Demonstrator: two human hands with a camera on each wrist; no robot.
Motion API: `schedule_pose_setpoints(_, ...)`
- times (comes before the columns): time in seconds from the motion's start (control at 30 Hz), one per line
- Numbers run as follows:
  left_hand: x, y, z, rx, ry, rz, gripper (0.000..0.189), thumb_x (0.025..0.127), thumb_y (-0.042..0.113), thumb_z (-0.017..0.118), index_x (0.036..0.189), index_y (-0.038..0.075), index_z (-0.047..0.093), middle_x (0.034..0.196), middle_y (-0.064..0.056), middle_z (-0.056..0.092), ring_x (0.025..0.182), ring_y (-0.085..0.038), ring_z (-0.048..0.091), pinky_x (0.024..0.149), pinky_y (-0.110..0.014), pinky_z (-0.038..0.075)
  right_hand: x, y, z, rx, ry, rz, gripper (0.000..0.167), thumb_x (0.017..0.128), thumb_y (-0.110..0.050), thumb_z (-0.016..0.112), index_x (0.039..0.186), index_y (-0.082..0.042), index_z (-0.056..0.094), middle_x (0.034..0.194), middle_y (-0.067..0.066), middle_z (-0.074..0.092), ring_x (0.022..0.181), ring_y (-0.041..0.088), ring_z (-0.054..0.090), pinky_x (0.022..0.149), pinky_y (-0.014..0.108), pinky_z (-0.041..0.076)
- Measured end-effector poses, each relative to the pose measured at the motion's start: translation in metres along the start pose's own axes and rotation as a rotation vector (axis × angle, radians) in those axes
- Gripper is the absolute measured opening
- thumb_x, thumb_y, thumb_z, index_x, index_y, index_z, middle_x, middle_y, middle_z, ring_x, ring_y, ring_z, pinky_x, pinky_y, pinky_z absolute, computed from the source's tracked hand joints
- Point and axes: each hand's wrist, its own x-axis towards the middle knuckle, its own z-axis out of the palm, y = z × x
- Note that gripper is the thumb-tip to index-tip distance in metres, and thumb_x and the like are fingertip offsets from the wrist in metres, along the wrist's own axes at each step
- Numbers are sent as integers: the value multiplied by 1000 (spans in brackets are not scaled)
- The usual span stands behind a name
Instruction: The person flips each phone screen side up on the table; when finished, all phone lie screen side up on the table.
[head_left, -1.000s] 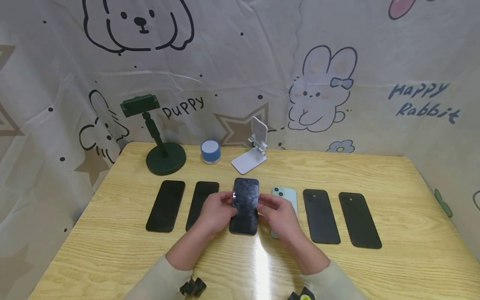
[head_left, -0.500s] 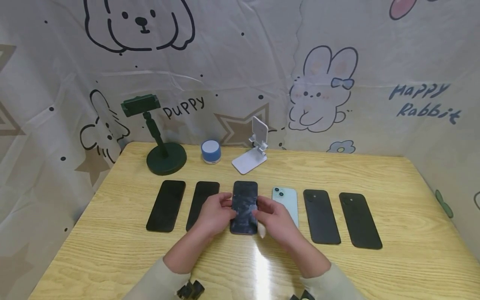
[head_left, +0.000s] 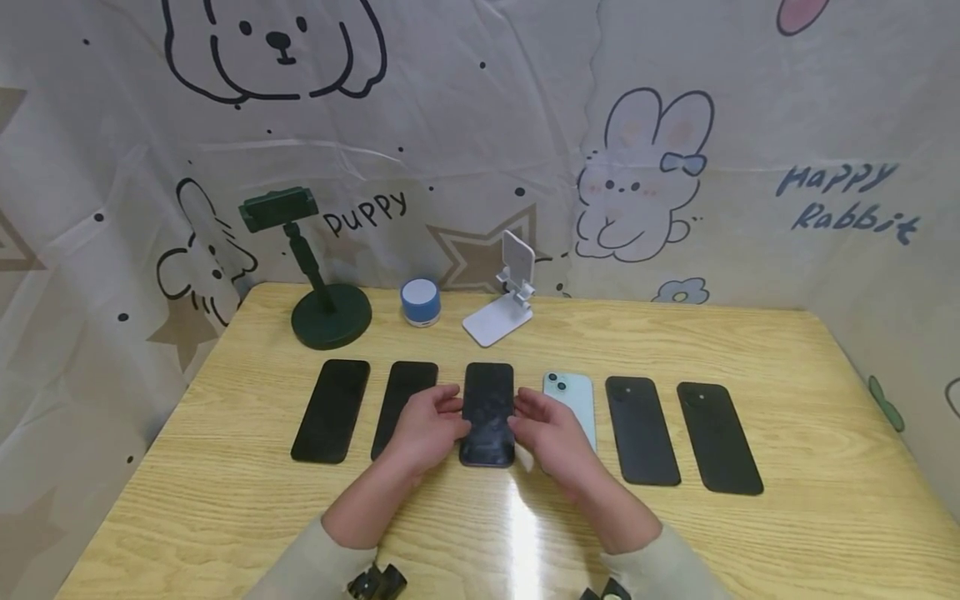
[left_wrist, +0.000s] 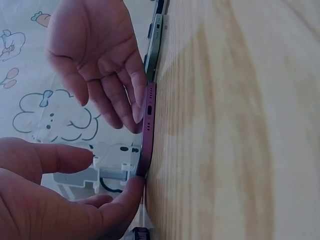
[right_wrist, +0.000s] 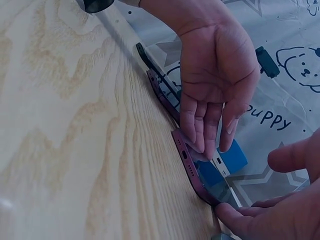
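Observation:
A phone with a dark glossy screen (head_left: pixel 488 408) lies face up on the wooden table, between both hands. Its purple edge (left_wrist: pixel 147 127), with a charging port, faces the person in the wrist views. The left hand (head_left: pixel 426 427) is at the phone's left side, fingertips right at the edge and thumb raised, as the left wrist view shows. On the opposite side the right hand (head_left: pixel 551 431) has loosely extended fingers at the edge, its thumb apart from the screen. Partly behind the right hand is a light green phone (head_left: pixel 576 402), back up; the left hand overlaps another dark phone (head_left: pixel 405 392).
Another dark phone (head_left: pixel 331 411) lies at the left, and two black phones (head_left: pixel 642 433), backs up, at the right. Along the back stand a dark green phone stand (head_left: pixel 332 317), a blue round speaker (head_left: pixel 421 304) and a white folding phone stand (head_left: pixel 498 320).
The middle phone, slightly raised and tilted a second ago, has come down flat onto the table. Both hands have lowered slightly with it, and their fingers have loosened at its edges.

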Motion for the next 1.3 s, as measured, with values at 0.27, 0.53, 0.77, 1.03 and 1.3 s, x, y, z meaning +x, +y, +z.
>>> schedule_pose_setpoints(0.27,0,1,1,10,6,-1,58,87,-5,67,141,-8,48,127,-20,58,115,-33,58,92,-41,51,0,-1,-1,-17,0,13,57,98,-1,51,148,15,29,148,33,36,136,43,38,105,45,40)
schedule_pose_setpoints(0.53,-5,6,4,167,70,57,57,89,5,72,141,-2,52,132,-17,59,116,-32,58,96,-45,48,-9,-2,-5,-95,39,-15,60,98,-3,57,150,10,32,147,29,42,136,40,40,104,47,41)
schedule_pose_setpoints(0.77,-8,15,17,205,7,141,58,91,10,72,143,-2,50,132,-14,59,114,-30,57,91,-44,50,-21,-6,-26,-180,80,-27,60,97,-5,61,151,4,36,144,23,49,131,36,47,103,45,43)
schedule_pose_setpoints(1.03,-4,29,46,164,-202,138,58,93,17,71,145,3,49,133,-9,60,112,-23,58,92,-39,50,-33,-8,-65,-338,153,-16,61,98,-11,62,152,1,35,144,19,50,132,33,47,105,47,40)
schedule_pose_setpoints(1.3,6,27,79,90,-213,54,58,92,15,71,145,3,50,144,-11,51,128,-31,50,101,-45,44,-38,-11,-85,-393,163,-9,66,99,-11,61,154,4,28,148,25,43,135,39,41,107,51,36)
